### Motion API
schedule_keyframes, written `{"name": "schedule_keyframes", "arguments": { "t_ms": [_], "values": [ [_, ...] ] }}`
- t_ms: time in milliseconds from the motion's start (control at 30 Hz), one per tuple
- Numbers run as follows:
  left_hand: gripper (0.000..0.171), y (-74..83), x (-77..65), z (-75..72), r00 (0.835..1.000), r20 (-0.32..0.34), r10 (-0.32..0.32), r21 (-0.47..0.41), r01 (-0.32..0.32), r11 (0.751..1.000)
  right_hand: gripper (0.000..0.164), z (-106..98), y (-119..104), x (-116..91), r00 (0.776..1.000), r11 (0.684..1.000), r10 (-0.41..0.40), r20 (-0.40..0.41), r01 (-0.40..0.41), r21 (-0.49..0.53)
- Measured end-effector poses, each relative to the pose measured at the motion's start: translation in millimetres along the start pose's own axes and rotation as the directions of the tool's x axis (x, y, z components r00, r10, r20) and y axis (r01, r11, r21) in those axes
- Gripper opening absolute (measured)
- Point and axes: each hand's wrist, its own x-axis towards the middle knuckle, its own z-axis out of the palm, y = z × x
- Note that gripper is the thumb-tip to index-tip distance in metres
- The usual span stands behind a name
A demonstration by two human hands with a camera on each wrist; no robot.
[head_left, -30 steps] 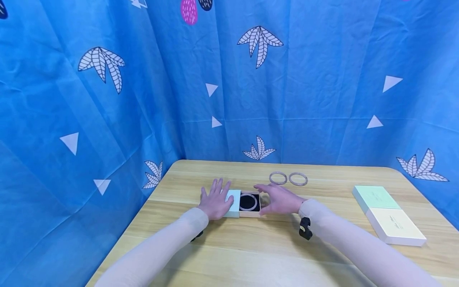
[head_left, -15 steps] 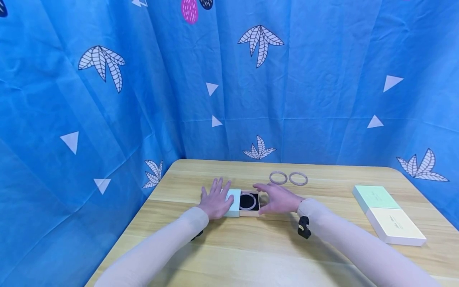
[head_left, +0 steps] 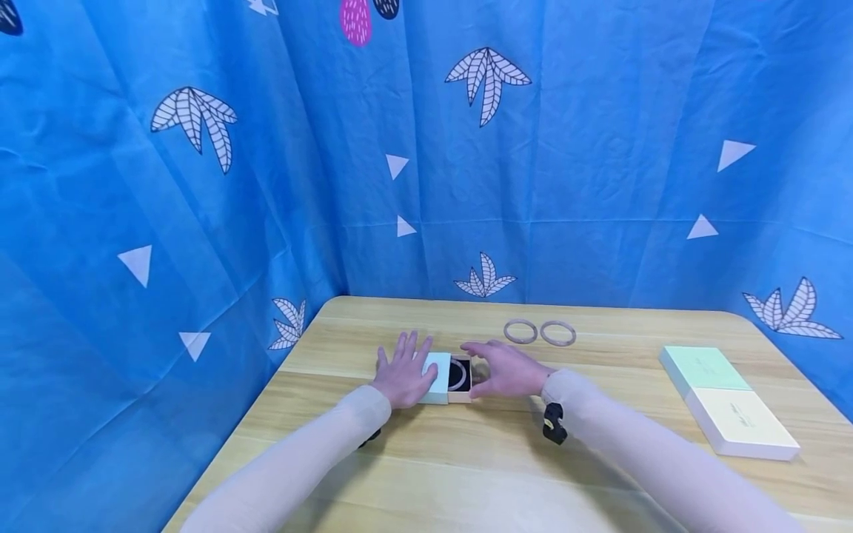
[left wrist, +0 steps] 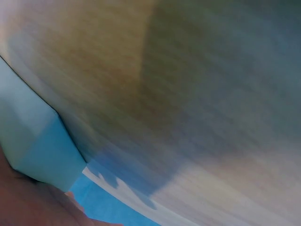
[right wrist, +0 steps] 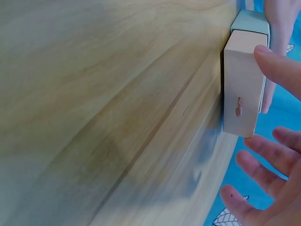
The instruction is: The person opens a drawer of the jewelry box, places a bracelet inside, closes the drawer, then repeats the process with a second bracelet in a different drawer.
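Observation:
In the head view, my left hand [head_left: 404, 377] rests with straight, spread fingers on the pale mint sleeve [head_left: 438, 379] of a small drawer-style jewellery box. The box's beige drawer [right wrist: 243, 80] sticks partly out of the sleeve's right side, with a narrow end face and a small slot showing in the right wrist view. Inside, a pale lilac bangle [head_left: 460, 375] lies on black lining, its left part hidden under the sleeve. My right hand [head_left: 509, 370] arches at the drawer's outer end, thumb and forefinger touching its two corners, the other fingers loose and spread.
Two more pale bangles [head_left: 520, 332] [head_left: 558, 333] lie side by side behind the right hand. A larger mint and cream box [head_left: 740, 418] sits at the right of the wooden table [head_left: 426, 474]. A blue patterned curtain [head_left: 600, 185] hangs behind and at the left.
The right hand has moved left, and the drawer has slid further into the sleeve, covering more of the bangle. The left hand has stayed in place on the sleeve.

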Motion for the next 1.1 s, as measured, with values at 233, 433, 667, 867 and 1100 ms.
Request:
{"name": "schedule_keyframes", "arguments": {
  "t_ms": [233,433,667,867,1100],
  "values": [
    [0.068,1.4,1.2,-1.8,1.000,-0.007,0.002,0.010,-0.002,1.000,0.096,-0.6,-1.1,2.3,1.000,1.000,0.011,-0.004,-0.011,-0.022],
    [0.068,0.7,1.1,-0.3,1.000,-0.006,0.003,0.005,-0.003,1.000,0.094,1.7,-2.2,2.7,1.000,1.000,-0.009,-0.007,0.009,0.000],
    [0.067,-1.0,0.9,1.8,1.000,0.005,-0.001,0.001,0.001,1.000,0.095,4.3,-3.3,5.6,1.000,1.000,-0.003,-0.002,0.003,-0.010],
    [0.067,-1.7,1.7,2.2,1.000,0.010,0.000,-0.009,0.000,1.000,0.096,4.5,-6.3,6.8,1.000,1.000,0.019,0.011,-0.019,-0.011],
    [0.067,-0.5,1.0,0.7,1.000,0.013,-0.002,-0.018,0.002,1.000,0.097,6.2,-5.9,8.2,1.000,0.999,0.019,0.000,-0.019,-0.028]
  ]
}}
